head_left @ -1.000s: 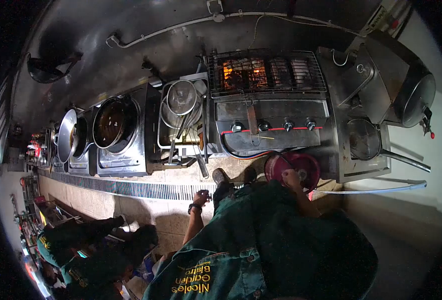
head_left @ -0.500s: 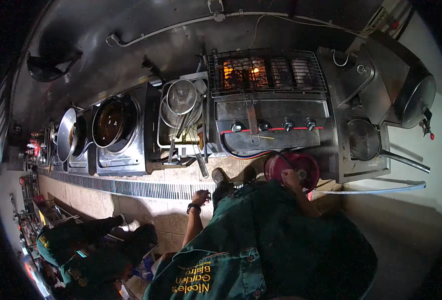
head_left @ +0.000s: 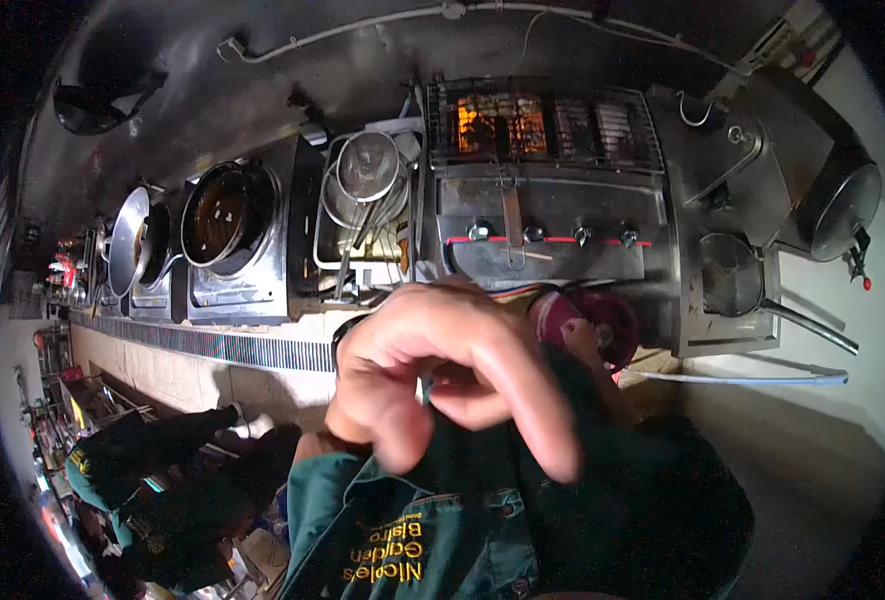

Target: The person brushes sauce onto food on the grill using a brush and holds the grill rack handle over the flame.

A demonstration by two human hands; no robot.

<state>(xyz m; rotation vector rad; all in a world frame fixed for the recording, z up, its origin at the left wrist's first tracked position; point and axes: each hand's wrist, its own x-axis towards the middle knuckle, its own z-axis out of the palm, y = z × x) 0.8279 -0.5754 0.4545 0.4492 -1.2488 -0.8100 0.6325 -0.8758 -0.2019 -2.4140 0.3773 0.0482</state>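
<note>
My left hand (head_left: 443,365) is raised close to the camera, large and slightly blurred. Its fingers are bent but apart, with nothing between them, and a dark watch band circles the wrist. Lower and further right, my right hand (head_left: 585,343) is beside a dark red round container (head_left: 611,325) under the grill front. Its fingers look curled; what they hold, if anything, is too dim to tell. A grill (head_left: 548,130) glows orange on its left part, above a panel of knobs (head_left: 533,234). A metal-and-wood handle (head_left: 514,215) hangs down over that panel.
Left of the grill, round strainers (head_left: 368,165) rest on a tray. Further left are a dark pan with oil (head_left: 225,215) and a wok (head_left: 130,240). A long-handled pot (head_left: 731,275) stands at right. Another person in green (head_left: 128,465) is at lower left. A floor grate (head_left: 213,345) runs along the cookers.
My left hand has come up from beside my leg to just before the camera. My right hand stays by the red container. The view has shifted slightly.
</note>
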